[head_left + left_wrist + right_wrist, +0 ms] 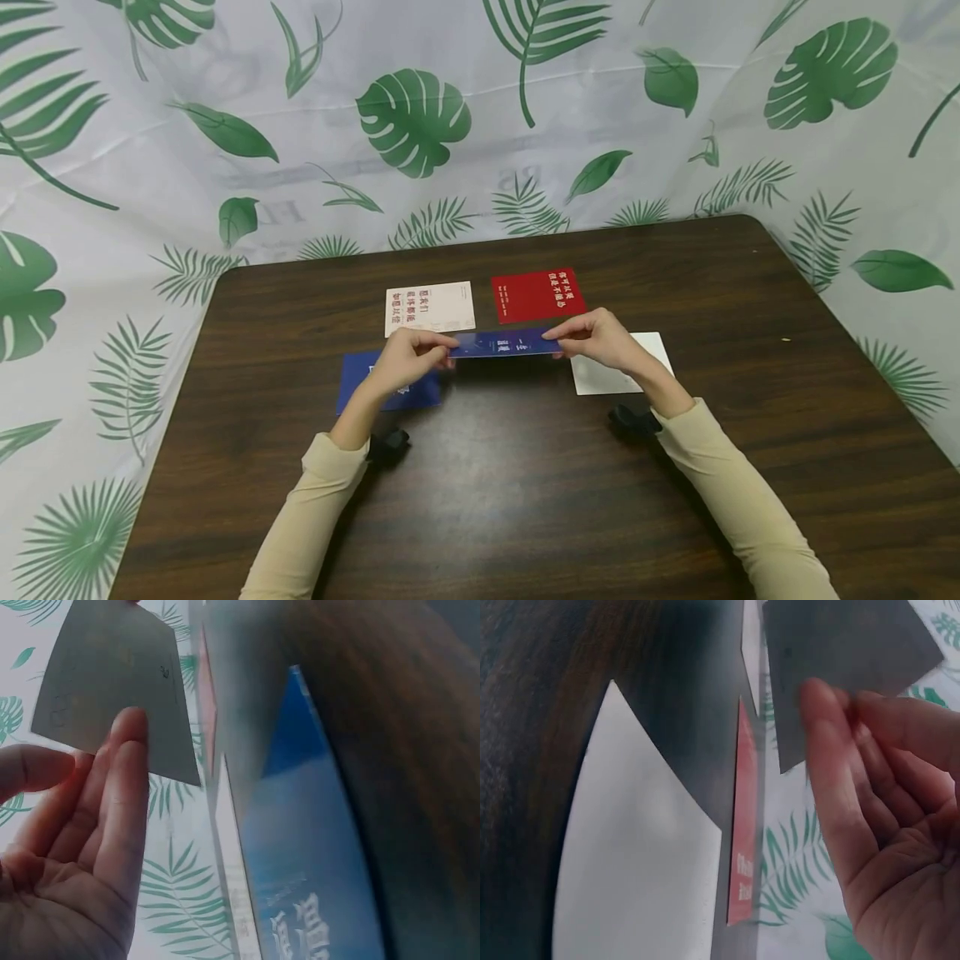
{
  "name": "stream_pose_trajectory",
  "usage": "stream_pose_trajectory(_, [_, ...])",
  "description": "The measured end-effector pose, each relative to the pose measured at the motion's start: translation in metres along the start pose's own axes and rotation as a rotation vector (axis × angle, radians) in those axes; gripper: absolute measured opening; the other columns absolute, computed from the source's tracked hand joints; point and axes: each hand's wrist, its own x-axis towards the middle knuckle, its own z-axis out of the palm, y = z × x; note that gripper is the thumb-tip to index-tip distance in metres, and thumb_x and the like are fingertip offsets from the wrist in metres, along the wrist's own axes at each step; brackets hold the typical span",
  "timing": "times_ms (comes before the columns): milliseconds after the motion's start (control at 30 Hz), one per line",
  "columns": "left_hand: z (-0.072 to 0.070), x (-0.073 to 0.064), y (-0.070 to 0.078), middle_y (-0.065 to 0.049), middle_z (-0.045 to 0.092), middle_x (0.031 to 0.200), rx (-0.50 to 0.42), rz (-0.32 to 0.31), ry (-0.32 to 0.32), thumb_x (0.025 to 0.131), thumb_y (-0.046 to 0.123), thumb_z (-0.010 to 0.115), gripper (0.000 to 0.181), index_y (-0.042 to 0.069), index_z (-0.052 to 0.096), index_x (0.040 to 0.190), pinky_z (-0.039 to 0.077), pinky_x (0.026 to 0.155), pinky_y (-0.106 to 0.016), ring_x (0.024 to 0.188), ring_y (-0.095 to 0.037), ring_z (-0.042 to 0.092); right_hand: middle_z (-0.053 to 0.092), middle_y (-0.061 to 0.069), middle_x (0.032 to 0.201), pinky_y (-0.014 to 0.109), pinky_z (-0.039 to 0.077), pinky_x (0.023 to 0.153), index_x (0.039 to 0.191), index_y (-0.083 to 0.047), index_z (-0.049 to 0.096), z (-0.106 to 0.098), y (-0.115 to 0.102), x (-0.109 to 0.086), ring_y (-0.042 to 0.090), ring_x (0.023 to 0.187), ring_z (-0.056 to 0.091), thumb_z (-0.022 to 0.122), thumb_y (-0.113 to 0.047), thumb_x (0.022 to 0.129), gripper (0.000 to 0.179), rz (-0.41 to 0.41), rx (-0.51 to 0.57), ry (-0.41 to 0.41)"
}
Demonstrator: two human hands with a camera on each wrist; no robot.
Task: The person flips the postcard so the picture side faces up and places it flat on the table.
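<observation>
A blue card (504, 342) with pale lettering is held up above the table, its printed face visible in the head view. My left hand (408, 360) pinches its left end between thumb and fingers. At the opposite end my right hand (603, 340) pinches it the same way. Both wrist views show the plain grey back of the card (112, 675). Under the left hand lies another blue card (352, 383), partly hidden by that hand. Below the right hand is a white card (656, 348), partly covered by hand and wrist.
Farther back on the dark wooden table (487, 500) lie a cream card (442, 306) with red characters and a red card (536, 296) with white characters. A white curtain (300, 142) with green leaf prints hangs behind the table. Black wrist cameras (390, 447) hang beneath both wrists.
</observation>
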Motion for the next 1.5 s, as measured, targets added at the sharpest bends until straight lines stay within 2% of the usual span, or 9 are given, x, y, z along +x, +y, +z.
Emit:
stream_pose_trajectory(200, [0.006,0.001,-0.005,-0.015,0.069,0.074,0.14,-0.026,-0.034,0.085,0.0,0.065,0.014,-0.009,0.07,0.095,0.054,0.059,-0.031,0.065,-0.032,0.067,0.071,0.012,0.087,0.035,0.053,0.066,0.105,0.002,0.07,0.001,0.004,0.001,0.026,0.073,0.066,0.063,-0.003,0.087,0.021,0.026,-0.124,-0.055])
stream_pose_trajectory(467, [0.017,0.003,-0.004,-0.01,0.068,0.066,0.238,-0.085,-0.039,0.08,0.001,0.071,0.01,-0.006,0.07,0.086,0.05,0.049,-0.026,0.055,-0.022,0.064,0.071,0.011,0.082,0.033,0.055,0.066,0.105,0.005,0.069,0.003,0.007,0.001,0.024,0.07,0.066,0.065,-0.006,0.087,0.022,0.041,-0.131,-0.127])
stream_pose_trajectory(600, [0.021,0.005,-0.003,-0.008,0.066,0.063,0.293,-0.104,-0.061,0.078,0.002,0.073,0.009,-0.004,0.069,0.084,0.049,0.048,-0.025,0.051,-0.019,0.063,0.071,0.01,0.082,0.032,0.054,0.064,0.105,0.004,0.069,0.006,0.007,0.001,0.019,0.068,0.066,0.07,-0.01,0.084,0.025,0.072,-0.155,-0.118])
stream_pose_trajectory(867, [0.028,0.009,-0.002,-0.002,0.06,0.054,0.389,-0.11,-0.103,0.076,0.002,0.074,0.009,-0.001,0.067,0.079,0.047,0.051,-0.022,0.043,-0.01,0.056,0.068,0.006,0.07,0.031,0.05,0.056,0.099,0.005,0.071,0.013,0.006,0.005,0.014,0.056,0.059,0.072,-0.005,0.08,0.021,0.091,-0.249,-0.108])
stream_pose_trajectory(1133, [0.032,0.012,0.004,0.0,0.056,0.049,0.471,-0.126,-0.134,0.076,0.004,0.075,0.012,0.002,0.063,0.075,0.048,0.055,-0.023,0.04,-0.009,0.053,0.063,0.003,0.061,0.027,0.046,0.051,0.094,0.004,0.072,0.019,0.0,0.009,0.012,0.05,0.054,0.073,-0.002,0.078,0.016,0.124,-0.345,-0.101])
stream_pose_trajectory(1267, [0.033,0.014,0.005,0.002,0.054,0.048,0.516,-0.146,-0.144,0.076,0.006,0.076,0.014,0.004,0.062,0.075,0.046,0.052,-0.022,0.038,-0.007,0.051,0.061,0.003,0.059,0.025,0.046,0.049,0.09,0.003,0.072,0.022,-0.004,0.011,0.01,0.047,0.052,0.074,-0.001,0.077,0.014,0.147,-0.379,-0.09])
stream_pose_trajectory(1500, [0.034,0.016,0.006,0.001,0.055,0.048,0.528,-0.176,-0.152,0.076,0.006,0.077,0.016,0.006,0.061,0.074,0.042,0.044,-0.022,0.038,-0.012,0.053,0.058,0.002,0.056,0.024,0.044,0.047,0.088,0.0,0.072,0.024,-0.008,0.012,0.01,0.044,0.05,0.076,-0.003,0.076,0.013,0.161,-0.468,-0.077])
